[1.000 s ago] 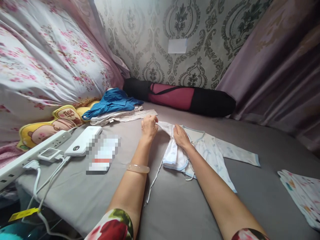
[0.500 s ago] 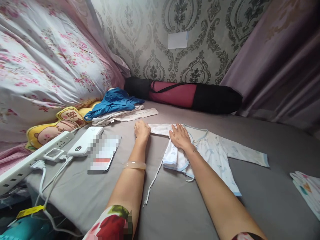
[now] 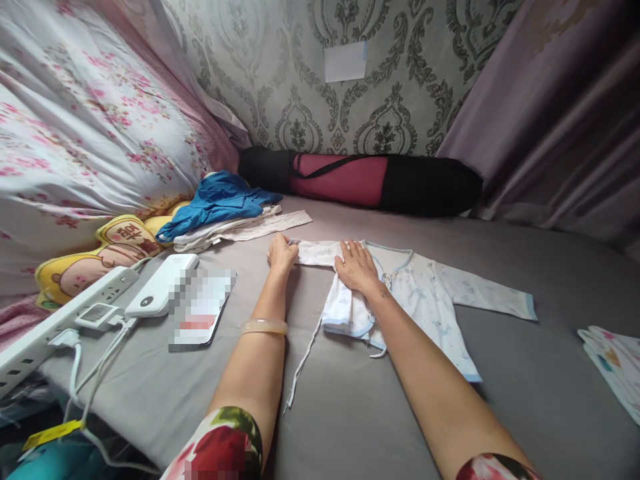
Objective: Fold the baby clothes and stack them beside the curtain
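Note:
A small white baby shirt (image 3: 425, 293) with light-blue trim and pale prints lies spread on the grey sheet. Its right sleeve (image 3: 500, 295) stretches out flat, and a thin white tie hangs from its left side. At the cuff end of the left sleeve (image 3: 319, 253), my left hand (image 3: 283, 254) is closed on the fabric, hiding the cuff. My right hand (image 3: 357, 267) lies flat, fingers stretched out, on the shirt near the left shoulder. Part of the left front is folded over below that hand.
To the left are a phone (image 3: 203, 310), a white power bank (image 3: 163, 285) and a power strip (image 3: 107, 283) with cables. Behind them sit a blue cloth (image 3: 215, 200) and a yellow pillow (image 3: 90, 263). A black-and-red long bag (image 3: 345, 180) lies along the wall. Folded cloth (image 3: 613, 367) rests at far right.
The view has shifted slightly, so everything sits a little higher and further left. Both hands keep nearly the same places on the shirt.

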The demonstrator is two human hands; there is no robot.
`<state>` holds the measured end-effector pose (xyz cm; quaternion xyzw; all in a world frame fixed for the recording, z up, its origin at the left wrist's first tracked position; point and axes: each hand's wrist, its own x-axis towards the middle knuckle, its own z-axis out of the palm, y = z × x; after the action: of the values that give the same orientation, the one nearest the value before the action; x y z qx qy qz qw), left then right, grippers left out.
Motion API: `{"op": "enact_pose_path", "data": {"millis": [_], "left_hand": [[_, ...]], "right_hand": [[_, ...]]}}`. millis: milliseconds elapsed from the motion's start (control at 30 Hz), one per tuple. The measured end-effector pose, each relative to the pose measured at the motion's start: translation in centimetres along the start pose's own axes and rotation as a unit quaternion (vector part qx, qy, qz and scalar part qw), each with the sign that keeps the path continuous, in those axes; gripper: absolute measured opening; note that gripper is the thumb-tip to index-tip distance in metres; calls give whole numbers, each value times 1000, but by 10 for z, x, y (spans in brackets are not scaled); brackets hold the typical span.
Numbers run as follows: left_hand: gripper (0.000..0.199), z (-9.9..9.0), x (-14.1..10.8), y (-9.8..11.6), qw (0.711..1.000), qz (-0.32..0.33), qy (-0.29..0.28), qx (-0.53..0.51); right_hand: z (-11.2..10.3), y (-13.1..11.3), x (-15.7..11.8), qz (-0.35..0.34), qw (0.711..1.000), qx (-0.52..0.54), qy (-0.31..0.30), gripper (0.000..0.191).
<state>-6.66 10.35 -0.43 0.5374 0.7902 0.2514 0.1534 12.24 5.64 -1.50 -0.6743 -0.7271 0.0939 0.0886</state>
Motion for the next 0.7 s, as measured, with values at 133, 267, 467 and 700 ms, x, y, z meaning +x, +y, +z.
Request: {"op": "enact_pose_path", "data": {"millis": [133,267,467,700], "left_hand": [[19,-2,1,0,998,34,24,-41],[21,-2,0,-5,996,64,58,-24],[24,4,0,-13,993,81,72,41],[35,0,-14,0,986,83,125,74]], "right_hand": [[0,0,1,-3,1000,0,-3,61],[1,0,1,1,1000,-4,-6,61],[2,0,2,1,1000,-7,-5,61],[1,0,1,-3,1000,6,0,60]]}}
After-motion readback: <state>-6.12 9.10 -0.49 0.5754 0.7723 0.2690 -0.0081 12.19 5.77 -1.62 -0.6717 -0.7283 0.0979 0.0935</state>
